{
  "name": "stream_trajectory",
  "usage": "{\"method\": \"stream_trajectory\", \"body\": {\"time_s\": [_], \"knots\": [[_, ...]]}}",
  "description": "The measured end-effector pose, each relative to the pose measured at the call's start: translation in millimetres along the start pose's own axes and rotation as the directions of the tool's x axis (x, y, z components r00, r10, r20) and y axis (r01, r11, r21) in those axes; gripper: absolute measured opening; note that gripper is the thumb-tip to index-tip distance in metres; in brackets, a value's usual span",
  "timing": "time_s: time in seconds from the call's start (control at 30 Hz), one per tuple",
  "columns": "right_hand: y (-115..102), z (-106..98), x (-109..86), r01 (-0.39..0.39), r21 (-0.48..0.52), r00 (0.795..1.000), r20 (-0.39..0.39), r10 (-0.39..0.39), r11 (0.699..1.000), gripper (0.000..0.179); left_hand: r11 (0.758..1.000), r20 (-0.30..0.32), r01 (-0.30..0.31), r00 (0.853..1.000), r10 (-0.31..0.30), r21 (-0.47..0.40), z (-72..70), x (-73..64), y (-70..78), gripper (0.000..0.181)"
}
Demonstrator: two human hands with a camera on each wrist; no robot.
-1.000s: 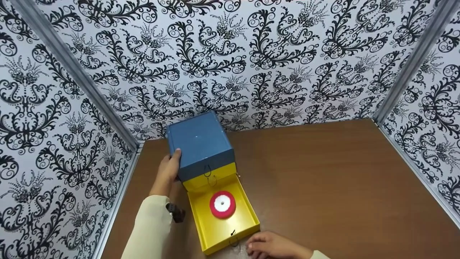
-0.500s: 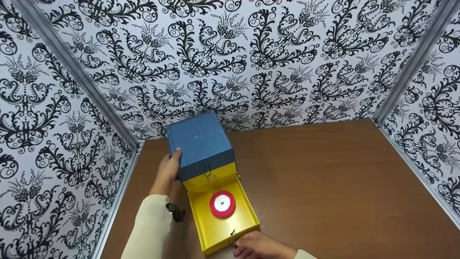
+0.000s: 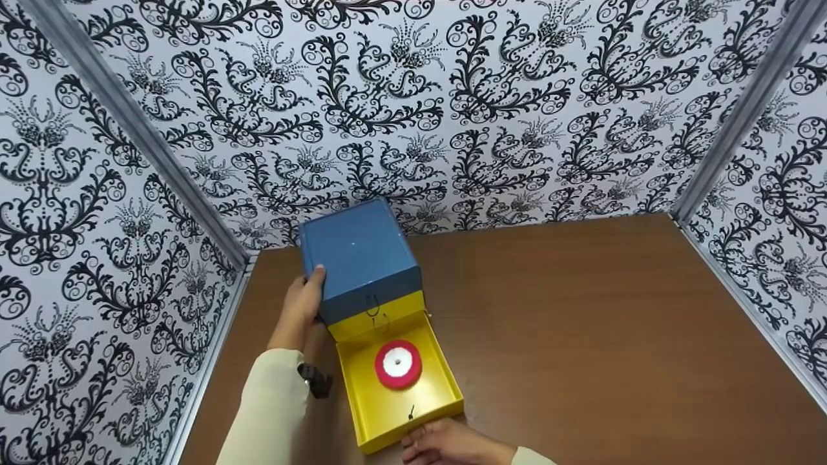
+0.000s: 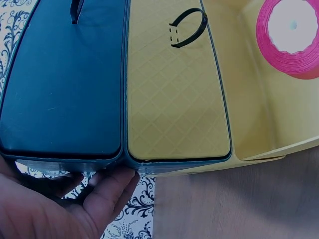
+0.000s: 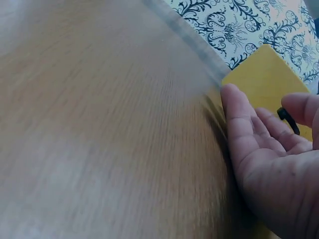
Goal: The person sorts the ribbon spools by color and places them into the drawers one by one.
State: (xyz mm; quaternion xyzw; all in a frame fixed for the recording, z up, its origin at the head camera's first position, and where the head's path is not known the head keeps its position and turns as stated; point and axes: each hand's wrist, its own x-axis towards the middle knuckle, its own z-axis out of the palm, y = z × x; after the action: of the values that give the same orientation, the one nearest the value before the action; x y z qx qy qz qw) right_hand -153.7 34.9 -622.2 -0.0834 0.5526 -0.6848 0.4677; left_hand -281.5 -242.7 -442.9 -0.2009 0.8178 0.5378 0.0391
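A blue drawer box (image 3: 358, 248) stands toward the back left, its lower yellow drawer (image 3: 446, 368) pulled far out. The upper drawer front (image 4: 62, 94) is blue, and a black loop handle (image 4: 199, 32) hangs on the middle yellow front (image 4: 174, 94). A pink ribbon roll (image 3: 398, 365) with a white centre lies flat inside the extended drawer. My left hand (image 3: 302, 303) rests against the box's left side, thumb at the top edge, fingers touching the wall. At the extended drawer's front, my right hand (image 3: 446, 442) touches the panel with fairly straight fingers, its thumb beside a black loop (image 5: 288, 120).
The brown wooden table (image 3: 581, 323) stretches to the right of the box. A black-and-white patterned wall (image 3: 413, 116) stands close behind the box, with another patterned panel (image 3: 97, 258) on the left. A dark wrist device (image 3: 314, 381) sits on my left sleeve.
My right hand has moved left to the drawer's front. The extended drawer, with the ribbon roll in it, has shifted slightly toward the box. My left hand has stayed in place.
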Motion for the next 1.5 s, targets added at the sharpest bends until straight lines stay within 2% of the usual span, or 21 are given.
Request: {"method": "stream_trajectory", "body": {"time_s": [0.1, 0.17, 0.3, 0.53, 0.8, 1.1, 1.3, 1.5], "knots": [[-2.9, 1.4, 0.8, 0.001, 0.049, 1.0, 0.027, -0.002, 0.999, 0.026, 0.999, -0.008, -0.01, 1.0, 0.01, 0.05, -2.1, -0.5, 1.2, 0.079], [-4.7, 1.5, 1.3, -0.008, 0.07, 0.999, 0.031, 0.006, 0.998, 0.026, 0.999, -0.001, -0.004, 1.0, 0.004, 0.046, -2.6, -0.8, 1.6, 0.08], [-8.5, 0.4, 3.1, -0.024, 0.088, 0.999, 0.042, 0.021, 0.996, 0.027, 1.0, 0.009, 0.014, 1.0, -0.014, 0.008, -2.5, -0.4, 1.6, 0.081], [-21.0, -7.4, 10.9, 0.01, 0.066, 0.999, 0.034, -0.013, 0.998, 0.029, 0.999, 0.008, 0.026, 1.0, -0.026, -0.04, -0.4, -0.8, 1.4, 0.078], [-35.7, -15.9, 31.6, 0.055, 0.08, 0.998, 0.029, -0.057, 0.995, 0.03, 0.999, 0.003, 0.021, 1.0, -0.021, -0.036, -1.0, -0.8, 4.6, 0.079], [-44.9, -23.0, 58.2, 0.012, 0.089, 1.0, 0.001, -0.012, 0.996, 0.031, 0.999, 0.013, 0.006, 1.0, -0.005, -0.053, 0.0, -0.8, -0.7, 0.077], [-51.3, -26.1, 74.2, 0.014, 0.099, 1.0, 0.006, -0.015, 0.995, 0.033, 0.998, 0.009, 0.014, 1.0, -0.013, -0.054, 0.4, -1.4, -2.4, 0.081], [-59.8, -28.5, 86.6, 0.015, 0.096, 1.0, -0.027, -0.013, 0.995, 0.031, 0.999, 0.005, 0.012, 1.0, -0.011, -0.049, 1.1, -0.7, -1.7, 0.081]]}}
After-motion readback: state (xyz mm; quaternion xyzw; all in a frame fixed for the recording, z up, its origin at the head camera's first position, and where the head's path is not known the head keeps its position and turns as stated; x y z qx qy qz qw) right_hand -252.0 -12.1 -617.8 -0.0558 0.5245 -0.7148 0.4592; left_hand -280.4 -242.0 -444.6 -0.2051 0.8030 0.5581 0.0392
